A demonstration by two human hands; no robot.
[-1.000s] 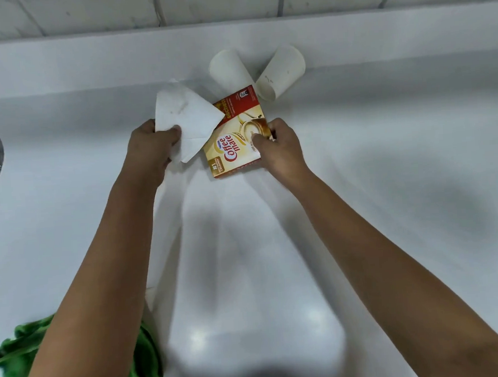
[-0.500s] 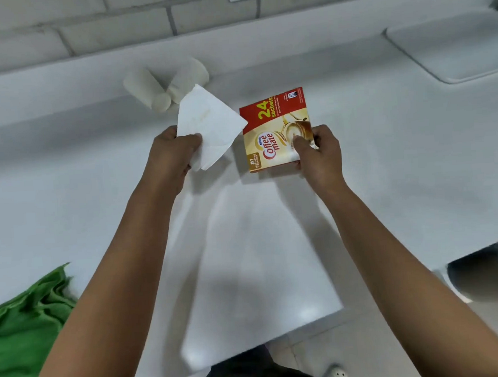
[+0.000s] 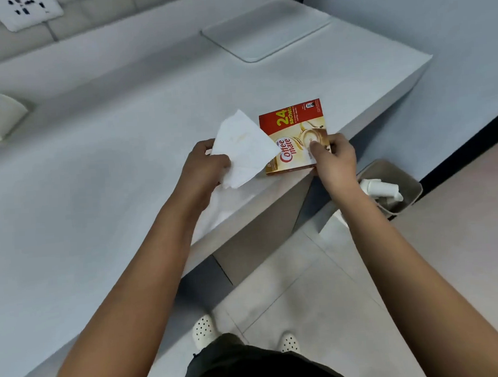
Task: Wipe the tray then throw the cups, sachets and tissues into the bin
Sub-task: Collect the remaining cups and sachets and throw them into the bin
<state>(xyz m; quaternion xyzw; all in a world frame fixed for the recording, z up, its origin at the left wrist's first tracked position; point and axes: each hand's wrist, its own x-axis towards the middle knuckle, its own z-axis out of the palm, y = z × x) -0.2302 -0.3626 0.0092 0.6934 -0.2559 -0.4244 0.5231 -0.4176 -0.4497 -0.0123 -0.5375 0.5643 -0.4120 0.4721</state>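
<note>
left hand (image 3: 204, 165) grips crumpled soft tissue (image 3: 244, 149); right hand (image 3: 333, 157) pinches flat cardboard box (image 3: 292, 133).

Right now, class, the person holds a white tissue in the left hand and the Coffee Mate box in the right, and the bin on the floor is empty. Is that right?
Not quite. The bin is not empty: the head view shows white items lying inside it. The rest stands: the left hand holds the tissue and the right hand holds the Coffee Mate box.

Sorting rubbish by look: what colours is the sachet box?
Red top, cream and gold below, on the cardboard sachet box; head view.
</note>
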